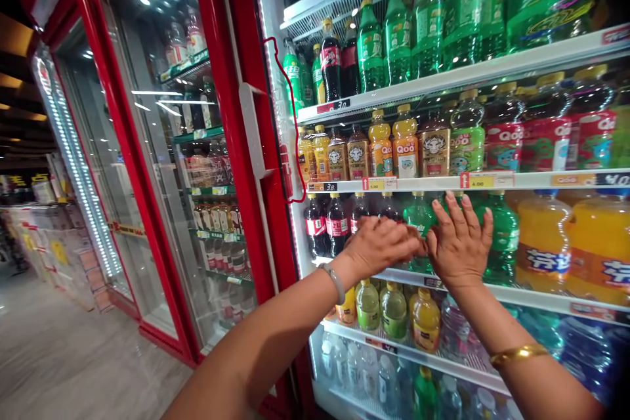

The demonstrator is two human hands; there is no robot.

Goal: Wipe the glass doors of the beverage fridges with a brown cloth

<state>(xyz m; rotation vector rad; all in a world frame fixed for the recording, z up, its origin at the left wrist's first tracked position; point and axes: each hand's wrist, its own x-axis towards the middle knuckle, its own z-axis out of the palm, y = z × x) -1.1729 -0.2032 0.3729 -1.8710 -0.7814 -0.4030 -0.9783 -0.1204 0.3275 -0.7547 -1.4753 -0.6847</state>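
My left hand (384, 243) reaches in from below, its fingers stretched to the right and slightly bent. They lie across the front of a green soda bottle (419, 212) on a fridge shelf; nothing shows in them. Beside it, my right hand (459, 243) is raised with its fingers spread, back towards me, holding nothing visible. Whether either palm touches a bottle is hidden. Right of that hand stands another green bottle (502, 236). Small dark cola bottles (337, 226) stand left of my left hand.
Large orange soda bottles (544, 239) stand on the right. Juice bottles (394, 310) fill the shelf below, and Qoo bottles (404, 144) the one above, behind a price rail (433, 182). A red fridge door frame with a white handle (254, 131) is on the left.
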